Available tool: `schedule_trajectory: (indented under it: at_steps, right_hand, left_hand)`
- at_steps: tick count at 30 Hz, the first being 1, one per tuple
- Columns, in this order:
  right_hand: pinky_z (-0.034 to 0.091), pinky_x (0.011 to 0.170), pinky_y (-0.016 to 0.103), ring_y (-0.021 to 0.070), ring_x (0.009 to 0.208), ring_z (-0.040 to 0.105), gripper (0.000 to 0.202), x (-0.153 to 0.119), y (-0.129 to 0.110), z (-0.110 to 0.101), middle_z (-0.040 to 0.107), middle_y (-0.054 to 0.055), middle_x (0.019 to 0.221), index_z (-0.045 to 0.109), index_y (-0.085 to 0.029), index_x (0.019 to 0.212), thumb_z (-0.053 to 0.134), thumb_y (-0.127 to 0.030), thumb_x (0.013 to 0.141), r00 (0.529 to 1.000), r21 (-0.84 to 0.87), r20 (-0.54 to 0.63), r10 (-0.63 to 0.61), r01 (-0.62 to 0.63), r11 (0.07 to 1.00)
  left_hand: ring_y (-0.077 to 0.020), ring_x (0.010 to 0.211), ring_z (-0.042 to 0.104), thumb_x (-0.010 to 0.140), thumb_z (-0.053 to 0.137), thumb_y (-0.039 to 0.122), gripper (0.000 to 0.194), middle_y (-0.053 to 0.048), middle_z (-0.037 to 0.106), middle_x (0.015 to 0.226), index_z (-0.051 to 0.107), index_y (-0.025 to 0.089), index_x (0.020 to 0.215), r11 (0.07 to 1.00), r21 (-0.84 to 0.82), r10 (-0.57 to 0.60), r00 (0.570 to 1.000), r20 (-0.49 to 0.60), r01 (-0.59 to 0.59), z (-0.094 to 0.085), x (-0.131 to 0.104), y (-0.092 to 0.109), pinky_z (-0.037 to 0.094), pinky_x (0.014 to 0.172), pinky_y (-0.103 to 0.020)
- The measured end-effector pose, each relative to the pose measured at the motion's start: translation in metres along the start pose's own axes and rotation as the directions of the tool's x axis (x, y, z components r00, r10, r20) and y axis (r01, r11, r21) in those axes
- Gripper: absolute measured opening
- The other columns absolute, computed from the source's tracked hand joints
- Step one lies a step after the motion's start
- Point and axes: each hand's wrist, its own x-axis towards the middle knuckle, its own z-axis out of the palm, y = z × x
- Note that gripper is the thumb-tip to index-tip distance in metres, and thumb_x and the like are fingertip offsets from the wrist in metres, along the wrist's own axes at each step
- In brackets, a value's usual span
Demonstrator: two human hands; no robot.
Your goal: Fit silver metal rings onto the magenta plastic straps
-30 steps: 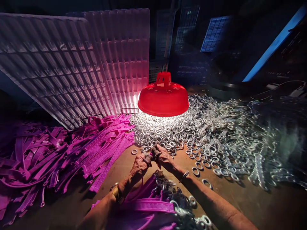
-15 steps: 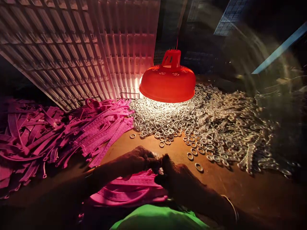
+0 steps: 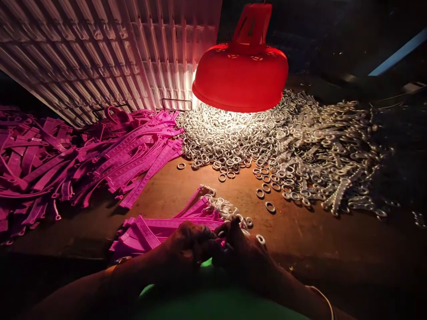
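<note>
My left hand (image 3: 188, 242) and my right hand (image 3: 238, 244) meet low in the middle of the view, in deep shadow. Their fingers are closed around something small with a bit of pink showing between them; its shape is hidden. Just beyond and left of them lies a bundle of pink straps (image 3: 150, 229). Silver rings (image 3: 223, 206) sit at the right end of that bundle, and one loose ring (image 3: 260, 239) is beside my right hand.
A large heap of pink straps (image 3: 123, 155) covers the left. Silver rings (image 3: 233, 138) are piled at the centre back, with metal pieces (image 3: 333, 164) to their right. A red lamp (image 3: 240, 80) hangs over them. A ribbed panel (image 3: 100, 49) stands behind on the wooden table (image 3: 160, 191).
The view has tilted down, so lamp and piles appear higher. Both hands are now nearer the table's front edge, and the small strap bundle with its rings shows beyond them.
</note>
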Motion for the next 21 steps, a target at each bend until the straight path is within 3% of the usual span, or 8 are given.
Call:
schedule_trajectory:
  at_steps: [2,5,9,13,18,21]
  right_hand:
    - [0.028,0.046,0.023,0.0112,0.053,0.049,0.020,0.002,0.002,0.000,0.062,0.003,0.071,0.039,-0.018,0.106,0.041,-0.029,0.089,0.998,0.059,0.042,0.039,-0.041,0.997]
    - [0.028,0.047,0.023,0.0110,0.053,0.046,0.012,0.006,-0.001,-0.002,0.058,0.003,0.070,0.040,-0.018,0.092,0.042,-0.027,0.084,0.991,0.064,0.107,0.078,-0.085,0.994]
    - [0.024,0.046,0.021,0.0084,0.050,0.037,0.010,0.014,-0.011,-0.009,0.051,-0.001,0.063,0.040,-0.019,0.085,0.047,-0.019,0.078,0.977,-0.066,0.191,0.098,-0.087,0.994]
    - [0.022,0.046,0.021,0.0078,0.049,0.037,0.007,0.022,-0.026,-0.022,0.053,0.000,0.063,0.045,-0.017,0.087,0.046,-0.014,0.082,0.966,-0.207,0.211,0.149,-0.105,0.973]
    - [0.025,0.049,0.022,0.0086,0.052,0.040,0.015,0.021,-0.037,-0.037,0.057,-0.001,0.069,0.048,-0.018,0.099,0.053,-0.020,0.085,0.982,-0.323,0.147,0.121,-0.068,0.944]
    - [0.028,0.050,0.021,0.0089,0.052,0.043,0.016,0.017,-0.025,-0.039,0.057,-0.002,0.069,0.050,-0.019,0.099,0.054,-0.026,0.085,0.998,-0.336,0.045,0.045,-0.027,0.941]
  left_hand:
    - [-0.0081,0.052,0.040,0.076,0.065,0.047,0.039,0.000,0.050,0.056,0.060,0.011,0.061,0.998,-0.051,-0.047,0.997,-0.055,0.044,0.001,0.001,-0.002,0.029,0.048,-0.022]
    - [-0.0080,0.051,0.040,0.071,0.070,0.048,0.040,0.001,0.047,0.055,0.057,0.012,0.058,0.980,-0.158,-0.135,0.990,-0.052,0.125,0.000,0.006,-0.011,0.027,0.047,-0.022]
    - [-0.0066,0.050,0.038,0.073,0.070,0.047,0.042,0.002,0.044,0.055,0.053,0.011,0.057,0.948,-0.282,-0.140,0.989,0.057,0.150,-0.003,0.010,-0.020,0.026,0.047,-0.022]
    - [-0.0055,0.048,0.032,0.078,0.065,0.044,0.039,0.004,0.038,0.054,0.052,0.013,0.059,0.933,-0.330,-0.124,0.990,0.073,0.141,-0.002,0.010,-0.013,0.024,0.046,-0.021]
    - [-0.0108,0.054,0.037,0.080,0.056,0.049,0.042,0.001,0.040,0.056,0.053,0.015,0.055,0.997,-0.038,0.068,0.995,-0.067,-0.071,-0.007,0.017,-0.010,0.034,0.052,-0.026]
    - [-0.0139,0.058,0.042,0.078,0.061,0.042,0.032,-0.002,0.049,0.059,0.062,0.017,0.058,0.944,0.260,0.241,0.964,-0.112,-0.206,-0.010,0.029,-0.023,0.035,0.052,-0.027]
